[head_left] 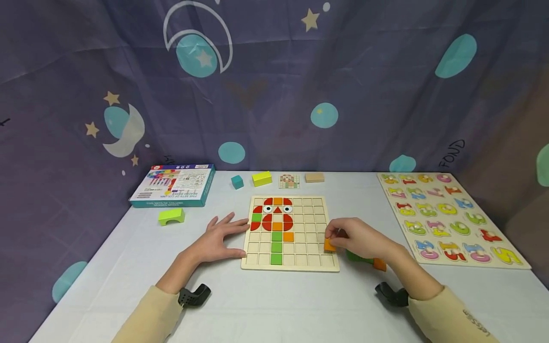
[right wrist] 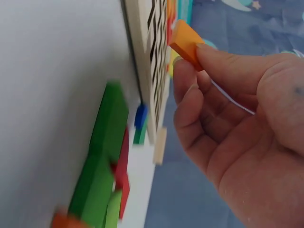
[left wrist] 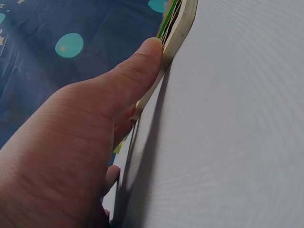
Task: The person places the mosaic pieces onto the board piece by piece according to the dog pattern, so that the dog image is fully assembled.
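Note:
A square wooden grid board (head_left: pixel 302 246) lies in the middle of the table in the head view. Red, orange and green tiles and two eye tiles form a bird-like figure on its left half, with a green column (head_left: pixel 276 247) running down. My right hand (head_left: pixel 360 237) pinches a square orange tile (right wrist: pixel 185 42) between thumb and fingers over the board's lower right. Along the board's left edge rests my left hand (head_left: pixel 216 241), fingers spread and fairly straight, thumb tip touching the wooden side. Loose green pieces (right wrist: pixel 101 147) and red pieces (right wrist: pixel 122 175) lie under the right forearm.
Behind the board stand a teal cube (head_left: pixel 237 182), a yellow block (head_left: pixel 261 179), a small pattern card (head_left: pixel 289 181) and a plain wooden block (head_left: pixel 314 177). A flat toy box (head_left: pixel 171 186) and a green arch (head_left: pixel 171 216) sit left; a number puzzle (head_left: pixel 429 190) lies right.

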The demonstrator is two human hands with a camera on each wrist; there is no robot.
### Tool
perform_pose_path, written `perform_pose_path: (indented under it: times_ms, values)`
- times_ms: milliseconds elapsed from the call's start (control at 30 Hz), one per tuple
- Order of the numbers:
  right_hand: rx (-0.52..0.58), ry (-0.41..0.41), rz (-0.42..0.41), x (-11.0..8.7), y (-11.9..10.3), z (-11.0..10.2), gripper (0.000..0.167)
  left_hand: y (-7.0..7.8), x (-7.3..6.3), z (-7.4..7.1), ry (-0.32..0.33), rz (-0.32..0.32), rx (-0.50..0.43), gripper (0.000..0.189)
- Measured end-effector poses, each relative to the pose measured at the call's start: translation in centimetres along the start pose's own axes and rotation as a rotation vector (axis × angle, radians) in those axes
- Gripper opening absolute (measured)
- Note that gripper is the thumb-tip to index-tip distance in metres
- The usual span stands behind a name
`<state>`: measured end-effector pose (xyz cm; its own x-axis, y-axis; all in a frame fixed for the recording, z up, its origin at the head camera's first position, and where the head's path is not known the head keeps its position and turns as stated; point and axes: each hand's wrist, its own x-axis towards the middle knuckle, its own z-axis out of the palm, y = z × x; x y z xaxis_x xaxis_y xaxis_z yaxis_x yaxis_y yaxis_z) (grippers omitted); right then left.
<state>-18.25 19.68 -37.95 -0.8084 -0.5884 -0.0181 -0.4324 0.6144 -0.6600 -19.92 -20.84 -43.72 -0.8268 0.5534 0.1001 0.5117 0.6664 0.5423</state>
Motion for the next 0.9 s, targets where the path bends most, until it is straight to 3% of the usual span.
perform_pose_path:
  times_ms: [533, 900]
  values:
    - [-0.029, -0.041, -0.096, 5.0, -3.5, 3.5, 0.011, 0.0, 0.0, -0.1, -0.047, -0.039, -0.023, 0.079]
    - [-0.101, -0.051, -0.066, 6.6, -4.5, 5.3, 0.006, 0.0, 0.0, -0.1, -0.050, -0.032, -0.023, 0.080]
